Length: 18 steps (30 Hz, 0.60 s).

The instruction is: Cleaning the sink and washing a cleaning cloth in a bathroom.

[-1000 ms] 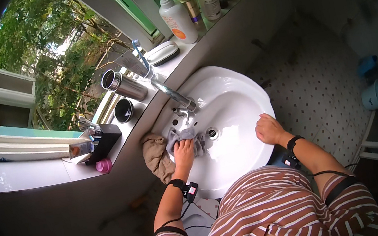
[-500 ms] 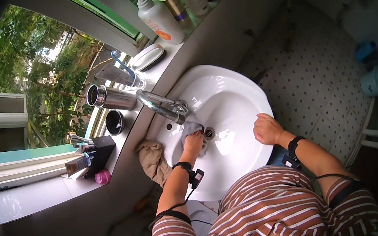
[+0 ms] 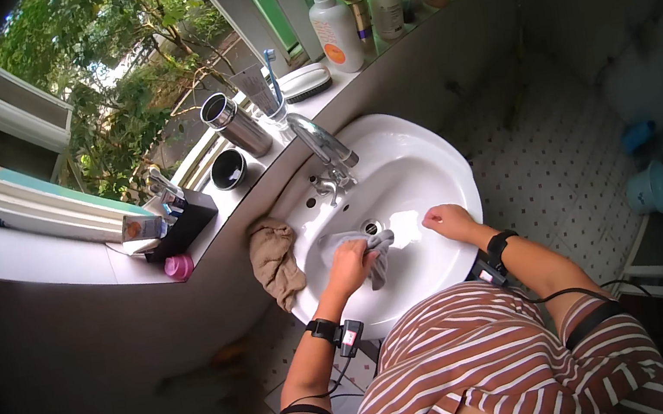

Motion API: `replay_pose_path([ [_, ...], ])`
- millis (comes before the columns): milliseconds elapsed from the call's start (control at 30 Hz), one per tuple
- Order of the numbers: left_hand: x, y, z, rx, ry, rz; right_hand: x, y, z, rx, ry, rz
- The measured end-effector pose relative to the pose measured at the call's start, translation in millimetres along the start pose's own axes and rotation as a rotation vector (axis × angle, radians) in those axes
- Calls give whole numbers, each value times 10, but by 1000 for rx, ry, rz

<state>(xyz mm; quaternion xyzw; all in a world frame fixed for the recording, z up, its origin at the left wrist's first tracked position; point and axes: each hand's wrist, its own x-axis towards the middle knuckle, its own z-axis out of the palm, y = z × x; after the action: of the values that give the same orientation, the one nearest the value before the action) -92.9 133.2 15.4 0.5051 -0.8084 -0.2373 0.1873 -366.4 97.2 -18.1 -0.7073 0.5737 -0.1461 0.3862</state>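
My left hand is closed on a grey cloth, which hangs in folds over the near left part of the white washbasin. Over the basin's right side is my right hand, its fingers curled in; whether anything lies inside them is hidden. The drain shows just beyond the cloth. At the basin's far left stands a chrome tap. A brown cloth is draped over the basin's left edge.
On the sill are a steel flask, a black cup, a glass with a blue toothbrush, a brush and several pump bottles. A black box and pink lid stand left. A blue bucket is on the floor.
My left hand has drawn the grey cloth from near the tap towards me, off the drain's left side. My right hand has moved slightly inward over the basin. The view has shifted.
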Motion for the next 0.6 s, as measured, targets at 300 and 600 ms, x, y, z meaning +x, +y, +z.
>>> replay_pose_path([
  [300,78,544,-142,-79,329,224,324,-691,-152,626,-421,319],
  [600,87,855,-68,4,461,-67,587,-473,-409,1117,-369,320],
])
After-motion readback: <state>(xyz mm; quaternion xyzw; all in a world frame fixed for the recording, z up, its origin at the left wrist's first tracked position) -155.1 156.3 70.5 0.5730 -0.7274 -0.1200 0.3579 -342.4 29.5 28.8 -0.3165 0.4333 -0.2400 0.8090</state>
